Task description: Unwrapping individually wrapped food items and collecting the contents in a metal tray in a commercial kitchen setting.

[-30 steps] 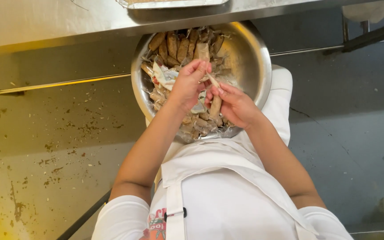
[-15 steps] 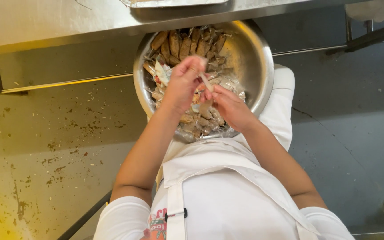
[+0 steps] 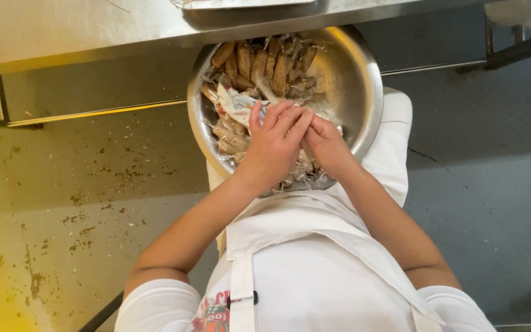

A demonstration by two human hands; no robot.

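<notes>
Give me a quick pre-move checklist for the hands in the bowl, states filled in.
1. Both hands inside the rim: ok. Left hand and right hand are over the metal bowl.
2. Grip on one piece: cannot tell. The fingers overlap and hide what they pinch.
3. Brown sausage-like pieces contained: ok, none outside the bowl.
4. Clear wrapping out of the way: not ok, it lies loose among the pieces under the hands.
5. Bowl support: cannot tell. It sits beside the steel counter edge, underside hidden.
6. Apron clear of the bowl: cannot tell.
</notes>
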